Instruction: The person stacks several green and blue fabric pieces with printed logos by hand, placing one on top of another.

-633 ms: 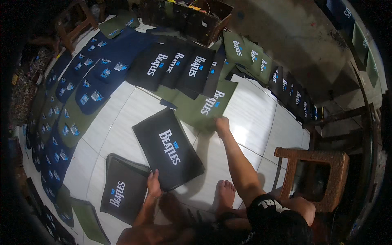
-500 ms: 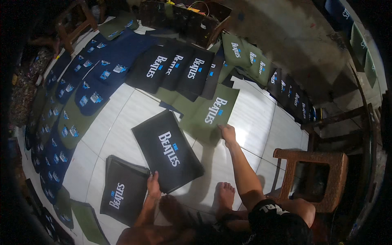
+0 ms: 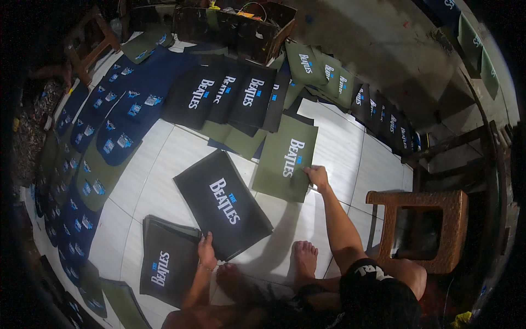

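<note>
Your left hand (image 3: 206, 253) pinches the black cloth panel (image 3: 222, 203); your right hand (image 3: 318, 176) grips the green panel's (image 3: 286, 158) edge. Both look light and limp, so hold corners.

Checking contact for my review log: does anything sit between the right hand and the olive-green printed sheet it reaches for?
Nothing visible does. The right hand already touches the right edge of the green sheet, which lies flat on the tile floor.
</note>
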### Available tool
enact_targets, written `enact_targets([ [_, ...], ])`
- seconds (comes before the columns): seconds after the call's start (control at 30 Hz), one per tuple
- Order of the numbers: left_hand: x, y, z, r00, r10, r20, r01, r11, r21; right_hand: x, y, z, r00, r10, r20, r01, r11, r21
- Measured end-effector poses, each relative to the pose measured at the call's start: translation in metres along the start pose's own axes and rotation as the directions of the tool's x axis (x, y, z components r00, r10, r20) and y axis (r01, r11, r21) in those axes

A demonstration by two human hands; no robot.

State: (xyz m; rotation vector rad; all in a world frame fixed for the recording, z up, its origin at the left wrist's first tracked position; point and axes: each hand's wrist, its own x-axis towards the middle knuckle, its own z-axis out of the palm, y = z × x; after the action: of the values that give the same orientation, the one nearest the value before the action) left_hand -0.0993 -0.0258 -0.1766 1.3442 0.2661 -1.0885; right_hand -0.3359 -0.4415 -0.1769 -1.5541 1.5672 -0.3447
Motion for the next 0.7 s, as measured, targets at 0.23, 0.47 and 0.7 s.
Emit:
enact_targets([
  [0.23, -0.004, -0.001, 0.000, 1.000, 0.007, 0.026, -0.007, 1.000, -0.005, 0.039, -0.005, -0.011, 0.999, -0.021, -0.044, 0.023, 0.999, 0.047],
  [0.47, -0.002, -0.003, 0.000, 0.999, 0.025, 0.019, -0.025, 1.000, -0.012, 0.030, 0.017, -0.028, 0.966, 0.018, 0.259, -0.150, 0.854, 0.499],
  [0.7, -0.001, -0.003, 0.005, 0.999, -0.042, -0.006, 0.042, 0.998, -0.050, -0.033, -0.015, -0.033, 0.851, 0.035, 0.523, -0.453, 0.552, 0.700],
])
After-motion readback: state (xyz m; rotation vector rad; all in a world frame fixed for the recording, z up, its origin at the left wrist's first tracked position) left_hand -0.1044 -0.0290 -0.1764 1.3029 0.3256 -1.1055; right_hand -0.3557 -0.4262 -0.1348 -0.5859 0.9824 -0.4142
